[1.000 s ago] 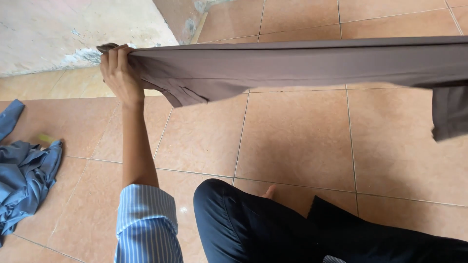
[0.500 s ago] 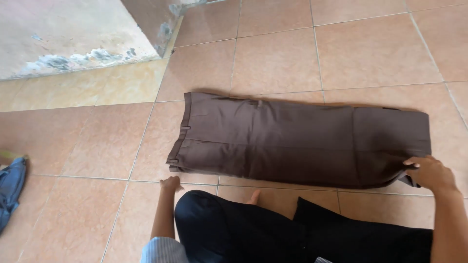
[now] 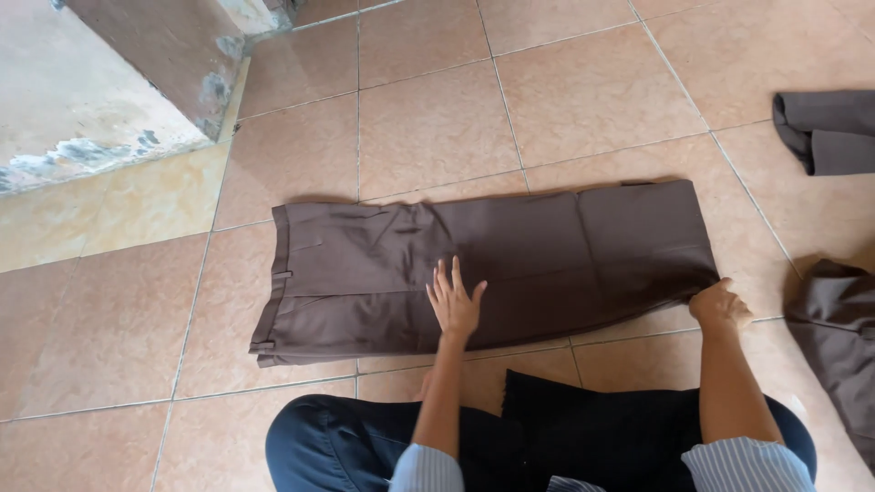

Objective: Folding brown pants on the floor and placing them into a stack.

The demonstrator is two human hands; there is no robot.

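Trousers of dark brown woven cloth (image 3: pixel 510 264) are lying folded flat on the tan tiled floor (image 3: pixel 437 118), the left hand (image 3: pixel 455 302) pressing mid-cloth with fingers spread while the right hand (image 3: pixel 719 305), fingers curled, is gripping the hem corner, which wants keeping taut and square.

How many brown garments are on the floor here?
3. Folded trousers lie in the middle, left hand flat on them, right hand at their end. One piece lies top right, another at the right edge. More may lie out of view.
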